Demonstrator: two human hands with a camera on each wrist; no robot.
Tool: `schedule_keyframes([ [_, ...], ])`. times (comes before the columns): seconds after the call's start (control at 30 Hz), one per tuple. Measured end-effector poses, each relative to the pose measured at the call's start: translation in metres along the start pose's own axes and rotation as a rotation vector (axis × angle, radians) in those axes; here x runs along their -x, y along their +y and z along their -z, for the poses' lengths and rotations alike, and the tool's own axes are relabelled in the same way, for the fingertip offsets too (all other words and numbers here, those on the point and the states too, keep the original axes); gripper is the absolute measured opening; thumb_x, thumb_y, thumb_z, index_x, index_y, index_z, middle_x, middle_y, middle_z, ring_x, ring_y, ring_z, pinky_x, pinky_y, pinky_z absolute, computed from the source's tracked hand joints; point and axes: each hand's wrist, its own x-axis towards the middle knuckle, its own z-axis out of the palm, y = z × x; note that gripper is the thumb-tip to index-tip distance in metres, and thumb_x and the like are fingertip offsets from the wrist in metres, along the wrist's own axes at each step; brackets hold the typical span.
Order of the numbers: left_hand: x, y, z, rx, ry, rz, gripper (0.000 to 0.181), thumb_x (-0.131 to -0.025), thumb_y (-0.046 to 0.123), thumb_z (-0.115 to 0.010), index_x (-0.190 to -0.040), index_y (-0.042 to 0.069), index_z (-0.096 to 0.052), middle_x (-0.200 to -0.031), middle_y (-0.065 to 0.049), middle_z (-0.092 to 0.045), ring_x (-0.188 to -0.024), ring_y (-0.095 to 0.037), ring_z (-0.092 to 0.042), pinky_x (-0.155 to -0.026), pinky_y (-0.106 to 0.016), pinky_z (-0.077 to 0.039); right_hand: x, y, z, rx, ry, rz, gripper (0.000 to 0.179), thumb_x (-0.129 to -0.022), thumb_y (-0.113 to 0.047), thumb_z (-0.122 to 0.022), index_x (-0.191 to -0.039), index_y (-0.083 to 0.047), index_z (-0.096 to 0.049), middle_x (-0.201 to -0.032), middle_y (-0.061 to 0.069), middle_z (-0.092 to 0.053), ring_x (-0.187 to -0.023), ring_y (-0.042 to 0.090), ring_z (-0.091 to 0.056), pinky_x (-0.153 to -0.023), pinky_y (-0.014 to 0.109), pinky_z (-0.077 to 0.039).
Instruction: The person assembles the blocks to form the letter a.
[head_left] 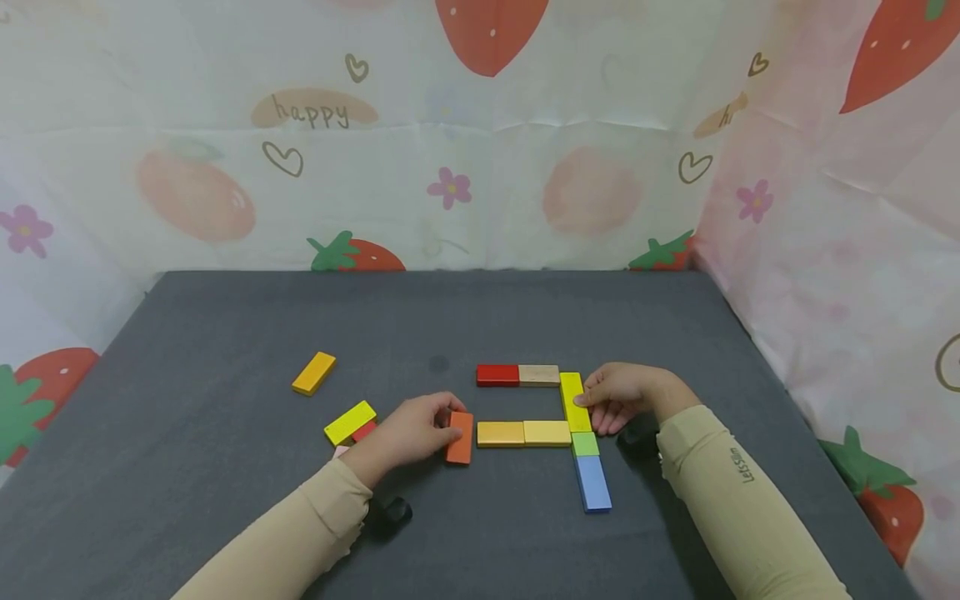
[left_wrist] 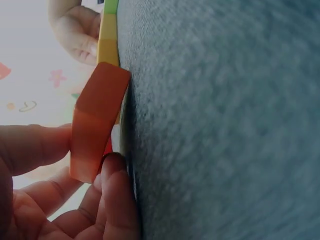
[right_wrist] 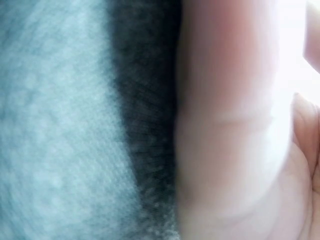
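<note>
My left hand [head_left: 412,429] pinches an orange block [head_left: 460,438] between thumb and fingers, just left of a row of two pale yellow blocks [head_left: 501,434]. In the left wrist view the orange block [left_wrist: 97,120] appears tilted, close over the cloth. My right hand [head_left: 626,396] rests at the right side of a long yellow block [head_left: 572,402], its thumb tip on that block's edge and the other fingers loosely bent. Below the yellow block a green block [head_left: 585,444] and a blue block [head_left: 593,483] continue the line. The right wrist view shows mostly a blurred finger [right_wrist: 230,120].
A red block [head_left: 497,376] and a wooden block [head_left: 538,376] form the upper row. Left of the hands lie an amber block [head_left: 313,373] and a small group with a yellow block [head_left: 350,422] and a red one [head_left: 364,430]. Dark cloth [head_left: 225,500] covers the table; patterned fabric [head_left: 495,217] hangs behind.
</note>
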Motion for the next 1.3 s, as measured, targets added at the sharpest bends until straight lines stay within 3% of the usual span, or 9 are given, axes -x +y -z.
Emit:
schedule_keyframes([
  [0.23,0.0031,0.0001,-0.0029,0.000,-0.009,-0.026,0.021,-0.089,0.021,-0.069,-0.110,0.020,-0.066,-0.087,0.000,-0.058,-0.077,-0.017,-0.053,-0.066,-0.028,-0.044,-0.0007,0.0001,-0.0001,-0.012,0.001,-0.009,0.022,-0.095,-0.025,-0.062,-0.089,-0.005,-0.068,-0.063,0.002,-0.065,-0.053,0.011,-0.064,-0.059,0.026,-0.056],
  [0.53,0.0020,0.0010,-0.0051,-0.062,-0.016,-0.045,0.019,-0.087,0.019,-0.072,-0.105,0.018,-0.068,-0.094,-0.001,-0.057,-0.088,-0.017,-0.050,-0.075,-0.031,-0.045,0.0001,-0.0004,-0.0005,-0.019,-0.019,0.004,0.021,-0.096,-0.024,-0.061,-0.085,-0.007,-0.068,-0.062,0.001,-0.065,-0.054,0.011,-0.064,-0.059,0.027,-0.057],
  [0.87,0.0040,0.0040,-0.0052,-0.049,-0.001,-0.058,0.014,-0.086,0.016,-0.072,-0.100,0.016,-0.067,-0.084,-0.003,-0.054,-0.080,-0.017,-0.050,-0.065,-0.028,-0.041,-0.0005,-0.0011,0.0005,-0.018,-0.013,-0.005,0.022,-0.096,-0.024,-0.061,-0.084,-0.006,-0.068,-0.062,0.002,-0.065,-0.054,0.011,-0.065,-0.060,0.028,-0.057],
  [1.3,0.0063,0.0029,-0.0069,-0.048,-0.014,-0.051,0.013,-0.086,0.018,-0.073,-0.097,0.017,-0.066,-0.083,-0.003,-0.054,-0.079,-0.018,-0.050,-0.065,-0.029,-0.042,-0.0005,0.0004,-0.0006,-0.019,-0.003,-0.005,0.022,-0.096,-0.023,-0.061,-0.085,-0.005,-0.068,-0.061,0.003,-0.065,-0.052,0.011,-0.064,-0.059,0.028,-0.057],
])
